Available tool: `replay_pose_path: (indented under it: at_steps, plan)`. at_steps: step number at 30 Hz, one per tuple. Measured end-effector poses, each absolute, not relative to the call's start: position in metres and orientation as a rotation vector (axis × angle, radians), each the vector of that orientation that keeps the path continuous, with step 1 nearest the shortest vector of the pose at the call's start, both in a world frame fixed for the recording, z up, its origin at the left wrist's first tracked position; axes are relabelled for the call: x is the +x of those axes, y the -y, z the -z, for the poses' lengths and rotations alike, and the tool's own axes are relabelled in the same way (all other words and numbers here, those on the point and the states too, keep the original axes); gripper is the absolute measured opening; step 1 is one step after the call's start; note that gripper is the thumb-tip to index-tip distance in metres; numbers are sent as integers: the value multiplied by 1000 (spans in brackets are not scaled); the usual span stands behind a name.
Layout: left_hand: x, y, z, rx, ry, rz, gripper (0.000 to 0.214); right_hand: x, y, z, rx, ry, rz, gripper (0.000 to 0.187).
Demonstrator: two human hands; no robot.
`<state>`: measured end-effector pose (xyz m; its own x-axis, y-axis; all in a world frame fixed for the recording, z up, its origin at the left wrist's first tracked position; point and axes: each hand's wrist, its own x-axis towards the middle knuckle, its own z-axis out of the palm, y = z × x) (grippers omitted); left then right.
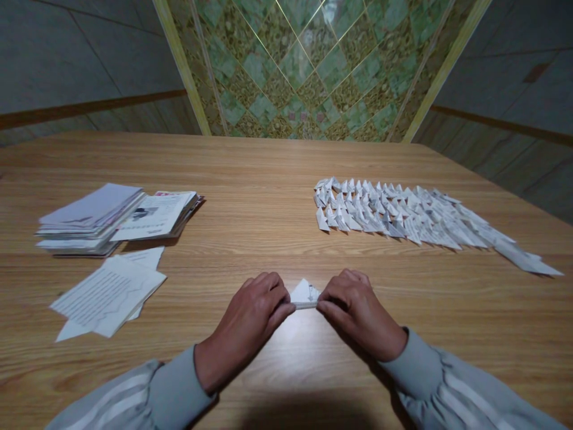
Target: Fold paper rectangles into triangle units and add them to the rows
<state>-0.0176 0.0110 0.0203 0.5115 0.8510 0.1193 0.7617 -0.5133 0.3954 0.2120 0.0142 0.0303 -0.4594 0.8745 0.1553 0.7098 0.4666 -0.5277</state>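
Just one paper (304, 292) between two hands (255, 306) (357, 309)

Green diamond-patterned wall (295, 74), wooden table (250, 173)

Folded paper (301, 293) white; sleeves (172, 382) grey, pale stripes; tabletop (250, 233) brown, wood-grained; wall panel (293, 71) green-brown diamonds

Left hand (246, 325) and right hand (360, 313) near each other, palms turned down, fingers curled, each thumb closed against the forefinger; both forearms (134, 391) angled inward from either side
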Motion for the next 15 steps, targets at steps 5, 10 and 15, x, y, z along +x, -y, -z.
replay_pose_path:
  at_steps: [5, 10, 15]
  plan:
    - [-17, -14, -21, 2515, -1401, -393, 18, 214, -15, -26, -1375, 2291, -544, 13]
    - [-16, -14, -22, 2521, -1448, -341, 19, 216, -20, -22, -1455, 2239, -581, 18]
    - [-15, -14, -24, 2494, -1474, -319, 19, 225, -25, -25, -1436, 2252, -701, 15]
